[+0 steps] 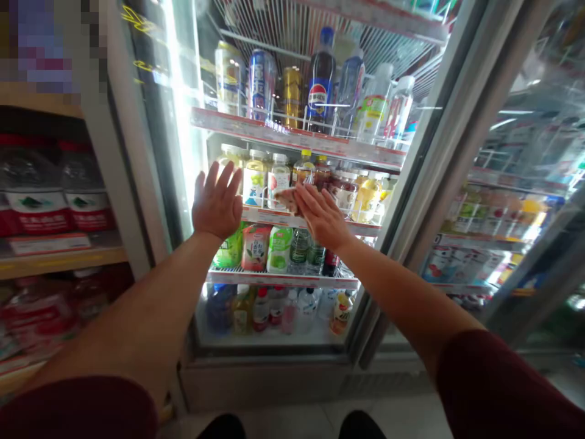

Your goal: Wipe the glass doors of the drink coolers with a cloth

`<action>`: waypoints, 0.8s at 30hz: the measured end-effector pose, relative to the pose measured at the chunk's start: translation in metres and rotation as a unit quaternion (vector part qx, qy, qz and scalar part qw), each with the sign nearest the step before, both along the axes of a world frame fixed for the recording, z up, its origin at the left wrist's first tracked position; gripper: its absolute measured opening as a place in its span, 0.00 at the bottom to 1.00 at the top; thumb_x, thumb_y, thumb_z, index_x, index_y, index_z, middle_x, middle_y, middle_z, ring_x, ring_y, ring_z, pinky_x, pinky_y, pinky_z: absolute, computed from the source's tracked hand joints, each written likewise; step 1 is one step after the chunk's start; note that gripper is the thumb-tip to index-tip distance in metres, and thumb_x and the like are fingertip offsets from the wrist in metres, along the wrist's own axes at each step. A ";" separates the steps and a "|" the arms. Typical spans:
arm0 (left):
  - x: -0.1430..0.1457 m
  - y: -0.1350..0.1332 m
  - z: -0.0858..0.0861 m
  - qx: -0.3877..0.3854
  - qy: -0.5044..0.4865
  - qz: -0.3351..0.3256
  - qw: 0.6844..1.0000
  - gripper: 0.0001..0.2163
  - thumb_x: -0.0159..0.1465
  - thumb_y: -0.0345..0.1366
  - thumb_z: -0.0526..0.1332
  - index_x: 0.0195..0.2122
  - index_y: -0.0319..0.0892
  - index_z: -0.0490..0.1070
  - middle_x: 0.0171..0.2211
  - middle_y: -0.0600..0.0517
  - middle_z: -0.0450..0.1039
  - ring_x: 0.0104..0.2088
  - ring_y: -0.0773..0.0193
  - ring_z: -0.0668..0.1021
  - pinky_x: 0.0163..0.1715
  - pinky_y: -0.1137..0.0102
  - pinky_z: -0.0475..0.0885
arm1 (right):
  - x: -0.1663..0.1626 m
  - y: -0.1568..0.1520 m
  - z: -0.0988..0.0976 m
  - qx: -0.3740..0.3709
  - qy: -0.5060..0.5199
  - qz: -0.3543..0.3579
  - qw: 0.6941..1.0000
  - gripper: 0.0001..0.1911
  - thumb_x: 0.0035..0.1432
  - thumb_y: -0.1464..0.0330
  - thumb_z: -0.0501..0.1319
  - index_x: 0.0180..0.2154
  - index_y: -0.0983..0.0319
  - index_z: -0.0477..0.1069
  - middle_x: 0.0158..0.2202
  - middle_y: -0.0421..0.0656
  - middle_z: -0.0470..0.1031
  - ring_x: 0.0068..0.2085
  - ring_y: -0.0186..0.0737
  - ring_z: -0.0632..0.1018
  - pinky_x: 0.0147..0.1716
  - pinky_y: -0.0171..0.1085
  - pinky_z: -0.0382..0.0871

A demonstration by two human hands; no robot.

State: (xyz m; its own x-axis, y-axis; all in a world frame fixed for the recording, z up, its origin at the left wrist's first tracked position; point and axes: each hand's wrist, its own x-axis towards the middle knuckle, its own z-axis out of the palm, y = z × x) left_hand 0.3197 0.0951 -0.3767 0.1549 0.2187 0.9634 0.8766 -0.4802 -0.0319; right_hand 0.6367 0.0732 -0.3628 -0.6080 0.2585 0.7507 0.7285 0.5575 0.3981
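My left hand [216, 204] is raised with its fingers spread, palm toward the glass door of a lit drinks cooler, in front of the middle shelf's left end. It holds nothing. My right hand [322, 216] lies flat against the glass in front of the same shelf, fingers together and pointing up and left. A crumpled brownish cloth [287, 200] pokes out from under those fingers; most of it is hidden and blurred. Behind the glass near the hands stand a yellow-capped bottle [305, 163], a white-capped bottle [278, 174] and a dark-labelled jar-like bottle [343, 192].
The upper shelf [292, 135] bears cans and a cola bottle [320, 85]. Lower shelves hold more bottles and cartons. A metal door frame [457, 146] runs down the right, beside another cooler. On the left, a rack [59, 259] carries large red-labelled bottles [36, 201].
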 end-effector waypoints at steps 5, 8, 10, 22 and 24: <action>-0.001 0.001 -0.002 0.015 0.008 -0.011 1.000 0.30 0.77 0.45 0.49 0.79 0.49 0.56 0.79 0.51 0.52 0.80 0.46 0.48 0.81 0.43 0.40 | -0.001 0.006 0.007 0.044 0.140 -0.012 0.989 0.39 0.78 0.73 0.45 0.80 0.53 0.29 0.79 0.46 0.57 0.80 0.50 0.55 0.80 0.60 0.51; -0.002 0.003 -0.003 0.034 0.020 0.002 0.999 0.30 0.77 0.43 0.51 0.80 0.52 0.53 0.79 0.53 0.52 0.80 0.43 0.52 0.81 0.40 0.43 | -0.004 0.002 -0.009 0.008 0.060 -0.011 0.998 0.39 0.77 0.74 0.47 0.80 0.50 0.33 0.79 0.42 0.59 0.80 0.49 0.57 0.81 0.57 0.52; -0.002 0.004 -0.003 0.037 0.024 0.005 0.999 0.31 0.76 0.41 0.52 0.80 0.54 0.51 0.79 0.52 0.52 0.80 0.43 0.52 0.80 0.38 0.44 | -0.008 0.000 -0.007 0.003 -0.004 -0.009 1.000 0.38 0.77 0.74 0.48 0.80 0.49 0.40 0.79 0.39 0.59 0.80 0.46 0.57 0.81 0.54 0.52; -0.003 0.004 -0.005 0.043 0.033 0.029 0.998 0.30 0.79 0.43 0.48 0.81 0.50 0.50 0.79 0.52 0.50 0.80 0.48 0.49 0.82 0.44 0.42 | -0.062 0.000 0.016 0.021 0.037 -0.017 0.999 0.32 0.79 0.67 0.45 0.80 0.60 0.48 0.80 0.42 0.57 0.81 0.47 0.52 0.82 0.52 0.45; -0.001 0.002 -0.004 0.028 0.024 0.025 0.999 0.29 0.79 0.45 0.47 0.79 0.47 0.54 0.79 0.51 0.52 0.80 0.48 0.48 0.82 0.44 0.41 | -0.065 -0.001 0.022 0.013 -0.005 -0.011 1.000 0.32 0.79 0.70 0.45 0.79 0.58 0.52 0.80 0.39 0.57 0.81 0.44 0.52 0.83 0.49 0.44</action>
